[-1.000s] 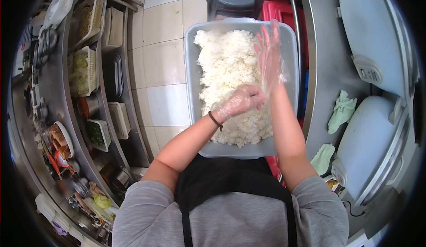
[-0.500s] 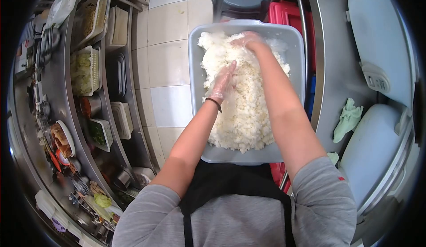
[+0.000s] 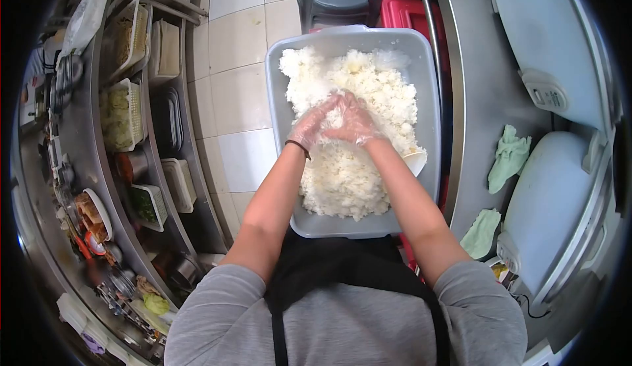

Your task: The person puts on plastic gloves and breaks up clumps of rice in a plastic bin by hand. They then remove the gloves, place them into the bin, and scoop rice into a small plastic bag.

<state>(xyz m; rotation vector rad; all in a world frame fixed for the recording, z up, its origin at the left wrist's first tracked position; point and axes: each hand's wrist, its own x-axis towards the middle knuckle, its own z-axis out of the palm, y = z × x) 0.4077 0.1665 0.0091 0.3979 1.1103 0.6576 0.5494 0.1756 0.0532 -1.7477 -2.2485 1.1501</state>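
A large grey-blue plastic tub (image 3: 431, 103) holds a big heap of steaming white cooked rice (image 3: 349, 182). My left hand (image 3: 318, 119), in a clear plastic glove, is cupped in the middle of the heap. My right hand (image 3: 354, 121), gloved the same way, meets it there, fingertips together. Some rice lies between the two palms, and the fingers curve around it. Beside my right forearm, a white dish or scoop (image 3: 415, 162) is partly sunk in the rice; its full shape is hidden.
A grey stool (image 3: 339, 0) and a red crate (image 3: 407, 14) stand beyond the tub. Steel shelves with baskets of vegetables (image 3: 122, 116) run along the left. On the right steel counter (image 3: 471, 103) are light-blue lidded appliances (image 3: 546, 201) and green cloths (image 3: 510, 158).
My right hand has come back from the far side of the rice to meet my left, which has shifted slightly nearer. The white dish now shows. The view has shifted a little.
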